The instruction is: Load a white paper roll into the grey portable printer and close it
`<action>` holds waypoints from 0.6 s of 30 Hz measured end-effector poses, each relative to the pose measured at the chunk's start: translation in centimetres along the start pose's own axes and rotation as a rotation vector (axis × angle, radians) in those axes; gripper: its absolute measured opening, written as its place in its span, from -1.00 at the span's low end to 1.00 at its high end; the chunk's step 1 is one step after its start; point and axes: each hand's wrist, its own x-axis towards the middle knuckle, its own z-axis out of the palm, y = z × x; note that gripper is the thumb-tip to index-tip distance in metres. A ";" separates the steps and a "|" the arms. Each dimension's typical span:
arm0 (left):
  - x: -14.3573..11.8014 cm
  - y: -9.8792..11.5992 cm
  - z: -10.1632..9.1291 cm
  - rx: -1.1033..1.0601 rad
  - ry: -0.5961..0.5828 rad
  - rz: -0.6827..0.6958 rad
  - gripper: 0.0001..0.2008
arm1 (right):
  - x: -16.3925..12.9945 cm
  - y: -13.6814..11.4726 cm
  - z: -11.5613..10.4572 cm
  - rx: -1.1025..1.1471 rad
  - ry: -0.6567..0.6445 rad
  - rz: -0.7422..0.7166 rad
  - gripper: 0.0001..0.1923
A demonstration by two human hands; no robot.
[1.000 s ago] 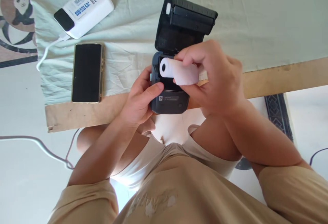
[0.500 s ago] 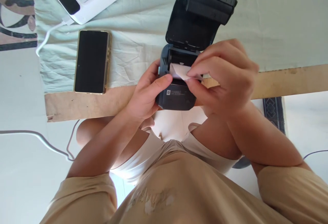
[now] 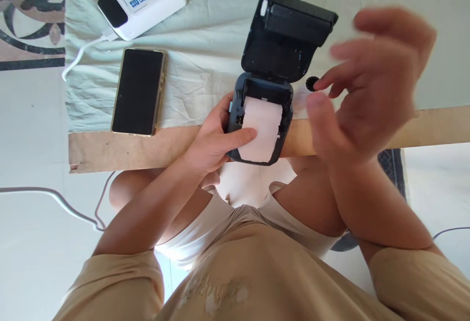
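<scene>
A small dark printer (image 3: 284, 41) stands at the table's front edge with its lid flipped up and back. A white paper roll (image 3: 261, 127) lies in its bay, a strip of paper drawn out over the front. My left hand (image 3: 213, 139) grips the printer's left side, its thumb pressing on the paper strip. Blurred and raised to the right of the printer, my right hand (image 3: 367, 86) has its fingers spread and holds nothing. Beside its fingertips a small round black object (image 3: 312, 84) lies on the cloth.
A phone (image 3: 138, 91) with a dark screen lies on the pale cloth left of the printer. Behind it is a white power bank (image 3: 143, 1) with a white cable (image 3: 81, 56) running left. The wooden table edge (image 3: 110, 149) runs along the front.
My right hand put the roll into the printer's bay, let go and lifted away to the right. The paper strip now lies over the printer's front under my left thumb.
</scene>
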 end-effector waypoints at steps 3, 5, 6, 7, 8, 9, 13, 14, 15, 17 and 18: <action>0.0 0.1 0.3 0.023 0.008 0.009 -0.43 | 0.6 0.3 -0.5 0.110 -0.012 0.236 -0.58; 0.0 0.1 0.4 0.034 0.017 0.011 -0.36 | 0.6 0.2 -0.1 0.177 0.004 0.280 -0.69; 0.0 0.1 0.5 0.037 0.023 0.012 -0.33 | 0.5 0.2 0.2 0.200 0.020 0.294 -0.76; 0.0 0.1 0.4 0.040 0.028 0.010 -0.32 | 0.4 0.3 0.5 0.221 0.029 0.300 -0.83; -0.1 0.0 0.4 0.043 0.036 0.012 -0.32 | 0.2 0.3 0.8 0.241 0.024 0.294 -0.87; -0.1 0.0 0.3 0.046 0.036 0.015 -0.33 | 0.1 0.4 0.9 0.258 -0.004 0.277 -0.89; 0.0 -0.3 -0.1 0.023 -0.020 0.039 -0.39 | -0.5 0.9 0.9 0.177 -0.139 0.181 -0.90; 0.0 -0.4 -0.2 0.006 -0.026 0.046 -0.39 | -0.6 1.0 0.7 0.149 -0.158 0.157 -0.90; 0.0 -0.4 -0.2 -0.005 -0.035 0.049 -0.40 | -0.6 1.0 0.6 0.125 -0.178 0.133 -0.89; 0.1 -0.4 -0.5 -0.007 -0.039 0.047 -0.42 | -0.8 1.1 0.5 0.097 -0.220 0.084 -0.84; 0.1 -0.4 -0.6 0.000 -0.046 0.037 -0.43 | -0.8 1.1 0.4 0.090 -0.242 0.065 -0.81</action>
